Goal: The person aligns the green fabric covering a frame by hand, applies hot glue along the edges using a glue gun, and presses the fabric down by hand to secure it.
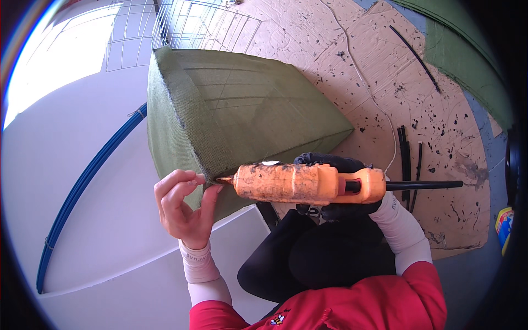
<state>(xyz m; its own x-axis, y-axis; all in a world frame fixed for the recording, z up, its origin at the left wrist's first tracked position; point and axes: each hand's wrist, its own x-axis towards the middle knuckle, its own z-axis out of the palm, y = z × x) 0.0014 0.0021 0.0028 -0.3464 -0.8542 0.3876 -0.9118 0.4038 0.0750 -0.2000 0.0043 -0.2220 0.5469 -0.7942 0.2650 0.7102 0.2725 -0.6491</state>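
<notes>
Pinching the corner seam of the green burlap-covered wire form [231, 110] is the left hand [184, 206] — soft, light fabric, likely best held at the edge — while the gloved right hand [335, 187] is gripping an orange glue gun [305, 183].

The glue gun [308, 183] is orange, smeared with dark grime, and a black stick [423, 185] juts from its back. The fabric [231, 115] over the frame is olive green with a fine woven mesh pattern. The right hand [330, 187] wears a black glove; the left hand [184, 206] is bare. Both sleeves are white under a red jacket [352, 302]. The cardboard [385, 82] is tan, speckled with black spots. The wire rack [192, 25] is white, and a blue tube [82, 187] curves along the white floor.
</notes>
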